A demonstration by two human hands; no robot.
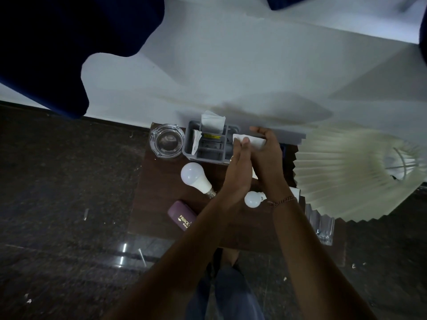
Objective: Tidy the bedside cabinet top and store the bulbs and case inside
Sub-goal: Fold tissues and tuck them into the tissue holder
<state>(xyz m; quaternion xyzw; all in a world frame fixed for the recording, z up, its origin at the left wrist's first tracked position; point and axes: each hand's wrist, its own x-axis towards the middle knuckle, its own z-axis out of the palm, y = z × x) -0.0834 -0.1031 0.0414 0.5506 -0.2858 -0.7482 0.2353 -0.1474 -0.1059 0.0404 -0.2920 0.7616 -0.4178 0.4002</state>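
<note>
— What does the person wear on the arms?
— No sleeves; both forearms are bare. A thin beaded bracelet [283, 201] circles the right wrist.
— And below?
— Blue jeans [231, 294].

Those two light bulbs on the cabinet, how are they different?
The larger bulb lies fully in view left of the arms, its metal base pointing toward the purple case. The smaller bulb sits between the forearms, its base partly hidden by the right wrist. Both are white, frosted and lying on the wooden top.
</note>
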